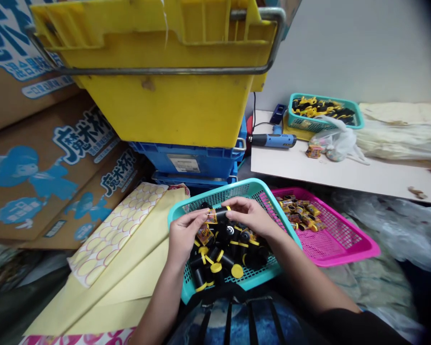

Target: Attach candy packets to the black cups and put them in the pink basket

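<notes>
Above a teal basket (185,287) in my lap, both hands meet at a small black cylinder with a yellow end (221,214). Fingers and thumb of my right hand (253,218) are closed around the cylinder. My left hand (183,235) pinches a colourful printed piece (211,216) against the cylinder's left end; whether it is a label or a small packet, I cannot tell. Under them the basket holds many black cylinders with yellow caps (237,270) and a few colourful printed pieces (204,235).
A pink basket (345,239) of printed cylinders stands right. Behind are a yellow crate (172,105) on blue crates (204,163). A white table (283,165) carries a blue tool (276,140), a plastic bag (339,141) and another teal basket (305,123). Cartons (39,191) lean left.
</notes>
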The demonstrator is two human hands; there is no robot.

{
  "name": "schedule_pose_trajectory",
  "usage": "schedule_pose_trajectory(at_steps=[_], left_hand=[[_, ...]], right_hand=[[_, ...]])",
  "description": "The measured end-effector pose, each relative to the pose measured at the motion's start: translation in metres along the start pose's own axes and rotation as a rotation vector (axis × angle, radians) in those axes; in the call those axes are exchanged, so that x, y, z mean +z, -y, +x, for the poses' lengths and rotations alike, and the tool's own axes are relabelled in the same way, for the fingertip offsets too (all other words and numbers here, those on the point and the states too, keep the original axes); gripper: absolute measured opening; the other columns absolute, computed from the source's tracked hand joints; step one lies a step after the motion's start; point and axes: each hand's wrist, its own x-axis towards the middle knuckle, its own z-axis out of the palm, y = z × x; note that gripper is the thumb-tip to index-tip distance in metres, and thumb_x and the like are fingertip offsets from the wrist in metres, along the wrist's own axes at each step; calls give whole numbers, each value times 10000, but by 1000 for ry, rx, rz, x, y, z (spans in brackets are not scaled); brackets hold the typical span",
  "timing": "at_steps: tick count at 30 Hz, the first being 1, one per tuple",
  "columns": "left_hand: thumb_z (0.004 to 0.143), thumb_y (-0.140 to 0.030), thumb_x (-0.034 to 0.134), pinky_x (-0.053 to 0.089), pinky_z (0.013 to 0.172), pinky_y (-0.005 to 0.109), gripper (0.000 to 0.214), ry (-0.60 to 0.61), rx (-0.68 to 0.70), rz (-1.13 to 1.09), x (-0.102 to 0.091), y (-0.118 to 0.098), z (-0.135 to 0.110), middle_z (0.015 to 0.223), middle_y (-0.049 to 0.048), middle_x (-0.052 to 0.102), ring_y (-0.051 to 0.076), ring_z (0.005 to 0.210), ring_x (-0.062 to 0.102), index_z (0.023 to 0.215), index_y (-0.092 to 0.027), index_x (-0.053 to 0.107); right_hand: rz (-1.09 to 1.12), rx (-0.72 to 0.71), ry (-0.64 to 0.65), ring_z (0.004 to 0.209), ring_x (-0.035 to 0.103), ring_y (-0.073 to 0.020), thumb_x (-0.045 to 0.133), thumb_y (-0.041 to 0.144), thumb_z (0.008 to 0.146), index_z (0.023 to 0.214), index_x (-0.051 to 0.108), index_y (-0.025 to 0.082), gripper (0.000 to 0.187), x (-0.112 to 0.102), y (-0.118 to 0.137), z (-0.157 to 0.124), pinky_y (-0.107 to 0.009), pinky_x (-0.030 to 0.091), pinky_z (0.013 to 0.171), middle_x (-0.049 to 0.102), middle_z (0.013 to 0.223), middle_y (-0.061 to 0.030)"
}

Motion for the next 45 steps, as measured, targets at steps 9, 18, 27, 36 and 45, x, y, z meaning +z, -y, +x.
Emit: schedule_pose_trajectory(at_steps=[9,18,27,36,45], left_hand=[[574,-253,826,564,710,267,272,192,-21,58,18,-12,-12,827,45,757,177,758,690,830,-191,759],[576,-266,841,544,789,308,295,242,-37,22,57,1,-23,875,57,749,194,821,673,845,-184,754],[814,-435,657,488,781,267,360,367,-132,-119,81,13,-24,1097,35,617,159,903,603,1118,-271,556],[845,-455,566,407,978,375,340,172,199,632,23,-16,18,1199,79,614,257,1122,533,1095,-246,662],[714,-315,700,425,871,384,368,368,99,1075,-17,23,11,969,61,708,278,952,563,1079,-274,705]], right_hand=[[110,-243,-64,1083,568,-192,757,439,739,959,700,199,331,17,-15,-16,-327,484,923,588,1164,-82],[596,-4,24,837,586,-124,748,556,711,1083,609,170,554,14,-27,-27,-237,471,785,624,1017,-74],[29,-375,-30,1090,537,-201,635,507,833,1237,538,223,503,-26,-23,-37,-350,452,951,541,1208,-87],[-1071,-222,-745,920,567,-296,541,576,851,1101,636,169,487,-142,-10,-93,-487,439,846,627,952,-144],[-942,-197,-357,1010,569,-260,518,494,892,1048,670,179,383,-108,-29,-43,-443,433,917,644,1057,-105]])
